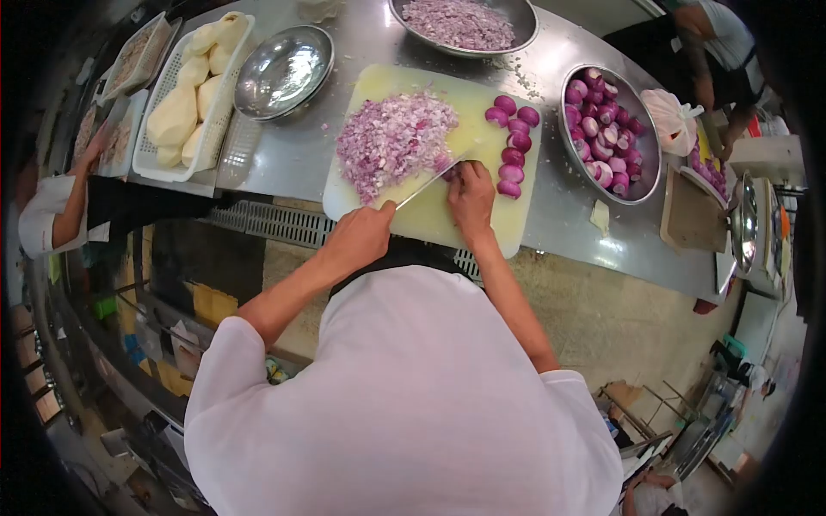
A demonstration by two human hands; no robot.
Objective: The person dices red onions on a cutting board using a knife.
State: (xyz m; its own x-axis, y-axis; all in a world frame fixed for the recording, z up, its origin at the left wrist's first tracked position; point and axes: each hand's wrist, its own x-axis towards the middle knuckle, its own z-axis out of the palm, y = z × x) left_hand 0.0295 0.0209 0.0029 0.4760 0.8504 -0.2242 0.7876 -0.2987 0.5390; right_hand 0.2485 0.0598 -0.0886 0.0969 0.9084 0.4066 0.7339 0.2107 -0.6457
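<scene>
My left hand [360, 236] is closed round the handle of a knife [419, 188], whose thin blade slants up to the right over a yellowish cutting board [422, 225]. At the blade's tip, my right hand [471, 199] has its fingers bent down on a piece of red onion [449, 170], mostly hidden beneath them. To the left of the blade lies a wide heap of chopped red onion [387, 138]. Several peeled red onion halves [511, 156] are lined up on the board's right side, just beyond my right hand.
Right of the board stands a metal bowl [651, 177] of peeled red onions. Another bowl [527, 41] of chopped onion is at the back. Stacked metal bowls [285, 70] and a white basket [148, 170] of pale peeled vegetables stand left. People work at both sides.
</scene>
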